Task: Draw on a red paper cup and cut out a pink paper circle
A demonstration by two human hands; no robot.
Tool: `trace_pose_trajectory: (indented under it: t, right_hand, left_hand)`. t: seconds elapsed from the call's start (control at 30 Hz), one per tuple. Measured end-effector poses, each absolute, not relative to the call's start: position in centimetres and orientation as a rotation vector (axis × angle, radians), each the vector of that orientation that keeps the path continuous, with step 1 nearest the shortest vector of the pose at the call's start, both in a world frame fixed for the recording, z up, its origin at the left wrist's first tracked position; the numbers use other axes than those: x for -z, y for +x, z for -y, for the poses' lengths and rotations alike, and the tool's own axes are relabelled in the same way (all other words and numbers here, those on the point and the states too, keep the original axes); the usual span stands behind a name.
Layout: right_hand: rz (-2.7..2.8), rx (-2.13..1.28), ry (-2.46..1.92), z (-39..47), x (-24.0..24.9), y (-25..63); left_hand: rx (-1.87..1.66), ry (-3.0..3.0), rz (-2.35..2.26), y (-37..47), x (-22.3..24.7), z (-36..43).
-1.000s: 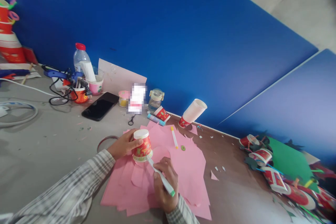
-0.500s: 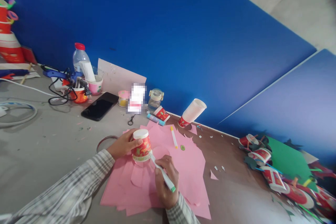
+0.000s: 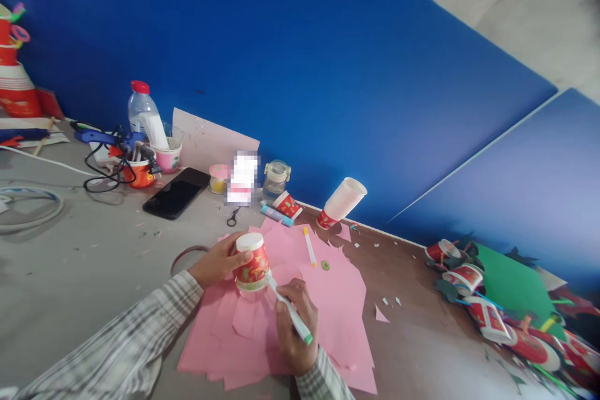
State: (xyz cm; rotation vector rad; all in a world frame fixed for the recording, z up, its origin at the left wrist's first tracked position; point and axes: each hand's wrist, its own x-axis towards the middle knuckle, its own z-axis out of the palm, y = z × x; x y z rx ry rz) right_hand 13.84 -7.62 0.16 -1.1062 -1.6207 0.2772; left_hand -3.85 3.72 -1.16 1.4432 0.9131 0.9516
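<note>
My left hand (image 3: 222, 260) grips a red patterned paper cup (image 3: 253, 264) that stands upside down, white base up, over the pink paper (image 3: 340, 309). Held like a pen in my right hand (image 3: 297, 325) is a white marker (image 3: 289, 309) with a green end. Its tip points at the lower right side of the cup, near the rim; whether it touches is too small to tell. Cut pink pieces lie under the cup. On the paper to the right are a yellow-and-white marker cap or pen (image 3: 310, 247) and a small green round piece (image 3: 325, 265).
Behind the paper are a glue stick (image 3: 277, 215), a tilted cup (image 3: 287, 205), a lidded jar (image 3: 275, 181) and a leaning cup stack (image 3: 342, 202). A black phone (image 3: 177, 194) and scissors (image 3: 233, 217) lie leftward. Decorated cups (image 3: 487, 319) crowd the right side.
The view has shifted slightly. Both hands, the cup and the marker keep nearly the same positions relative to each other.
</note>
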Motion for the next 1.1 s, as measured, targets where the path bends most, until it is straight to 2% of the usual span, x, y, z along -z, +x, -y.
trace_pose_trajectory:
  t: [1.1]
  right_hand:
    - [1.616,-0.307,-1.127,7.75,0.08,13.85]
  left_hand:
    - [-0.959,1.378,-0.852,-3.97,1.75,-3.84]
